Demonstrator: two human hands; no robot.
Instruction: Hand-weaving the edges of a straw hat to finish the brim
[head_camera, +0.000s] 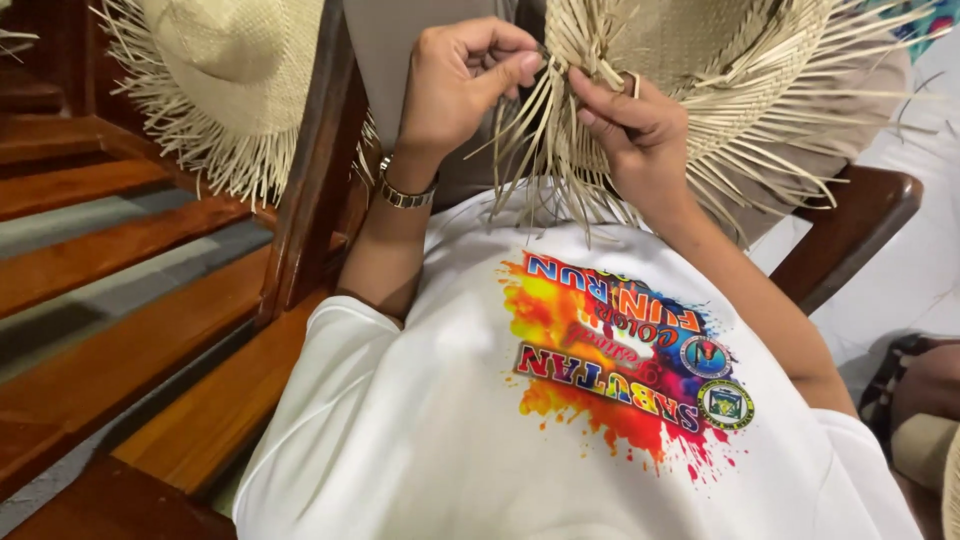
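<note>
Head view: left hand (465, 85) and right hand (630, 125) pinch loose strands of the pale unfinished woven straw hat (690, 60) at upper centre — dry strands could snap if bent sharply.

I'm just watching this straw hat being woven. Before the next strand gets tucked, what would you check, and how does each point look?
1. Left hand pinching loose strands: ok.
2. Right hand gripping the hat at its brim edge: ok.
3. Both hands close together at the same spot: ok.
4. Loose strands untangled: cannot tell.
5. Weave tight at the working edge: cannot tell, fingers cover it.
6. Second hat clear of the work: ok.
</note>
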